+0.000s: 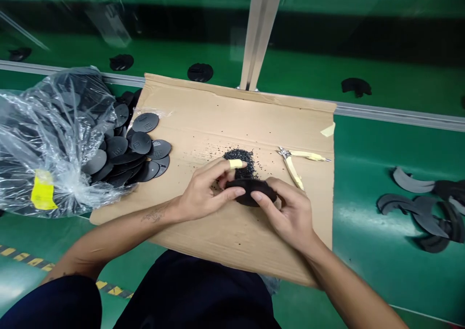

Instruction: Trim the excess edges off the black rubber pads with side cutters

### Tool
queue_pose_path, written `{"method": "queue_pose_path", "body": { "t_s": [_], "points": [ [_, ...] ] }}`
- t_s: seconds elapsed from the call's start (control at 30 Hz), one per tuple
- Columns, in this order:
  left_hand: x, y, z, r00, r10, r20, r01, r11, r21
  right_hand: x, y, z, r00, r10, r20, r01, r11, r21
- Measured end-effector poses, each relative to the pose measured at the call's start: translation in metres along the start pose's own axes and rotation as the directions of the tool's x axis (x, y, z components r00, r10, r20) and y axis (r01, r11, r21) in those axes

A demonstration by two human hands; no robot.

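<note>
Between my two hands is a round black disc (250, 192), tilted above the cardboard. My left hand (210, 186) pinches its left edge with the thumb in front; yellow tape wraps the index finger. My right hand (290, 208) grips the right side, thumb on the near face and fingers behind. Just beyond the disc lies a heap of small black scraps (240, 157), partly hidden by the hands. A pair of cutting pliers (292, 162) with pale yellow handles rests spread on the cardboard, right of the heap.
A clear plastic bag (54, 149) of black discs spills a pile of discs (141, 145) onto the left of the cardboard (232, 237). Curved black pieces (428, 212) lie on the green surface at right. A metal post (259, 33) stands behind; several black pieces lie beyond the rail.
</note>
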State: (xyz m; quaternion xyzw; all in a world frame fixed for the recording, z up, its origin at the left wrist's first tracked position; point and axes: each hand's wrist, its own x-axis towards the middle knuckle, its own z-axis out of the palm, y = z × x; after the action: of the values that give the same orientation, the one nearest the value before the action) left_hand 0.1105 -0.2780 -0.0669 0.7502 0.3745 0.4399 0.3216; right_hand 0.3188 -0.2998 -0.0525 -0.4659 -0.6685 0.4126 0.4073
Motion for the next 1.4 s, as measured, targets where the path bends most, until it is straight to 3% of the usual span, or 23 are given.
{"method": "queue_pose_path", "body": {
  "t_s": [0.1,0.2,0.63,0.8,0.97,1.1,1.2,1.3,1.4],
  "points": [
    [0.003,0.003,-0.003,0.997,0.061,0.054,-0.057,0.995,-0.079,-0.001,0.002,0.001,0.97,-0.242,0.0,0.24,0.965,-0.102],
    [0.005,0.007,-0.006,0.985,0.162,0.068,-0.153,0.982,-0.111,-0.003,0.007,0.002,0.935,-0.35,0.053,0.354,0.929,-0.104],
    [0.005,0.007,-0.011,0.915,0.381,0.129,-0.387,0.922,0.023,-0.003,0.017,0.003,0.845,-0.524,0.106,0.535,0.821,-0.202],
    [0.002,0.007,-0.009,0.901,0.43,0.056,-0.432,0.902,0.027,-0.002,0.016,0.001,0.836,-0.527,0.152,0.548,0.817,-0.182],
    [0.005,0.01,-0.009,0.918,0.38,0.116,-0.385,0.923,0.021,-0.004,0.017,0.002,0.816,-0.559,0.146,0.578,0.796,-0.179],
    [0.008,0.006,-0.011,0.931,0.331,0.154,-0.332,0.943,-0.02,0.002,0.015,-0.007,0.825,-0.523,0.215,0.562,0.802,-0.204],
    [0.01,0.0,-0.014,0.963,0.239,0.128,-0.244,0.97,0.023,0.013,0.018,-0.028,0.896,-0.388,0.216,0.444,0.775,-0.449],
    [0.01,-0.006,-0.015,0.987,0.139,0.086,-0.148,0.984,0.104,0.023,0.031,-0.053,0.978,-0.199,0.069,0.175,0.589,-0.789],
    [0.009,-0.008,-0.014,0.995,0.048,0.093,-0.061,0.988,0.139,0.025,0.044,-0.068,0.996,-0.079,0.036,0.072,0.51,-0.857]
  ]
}}
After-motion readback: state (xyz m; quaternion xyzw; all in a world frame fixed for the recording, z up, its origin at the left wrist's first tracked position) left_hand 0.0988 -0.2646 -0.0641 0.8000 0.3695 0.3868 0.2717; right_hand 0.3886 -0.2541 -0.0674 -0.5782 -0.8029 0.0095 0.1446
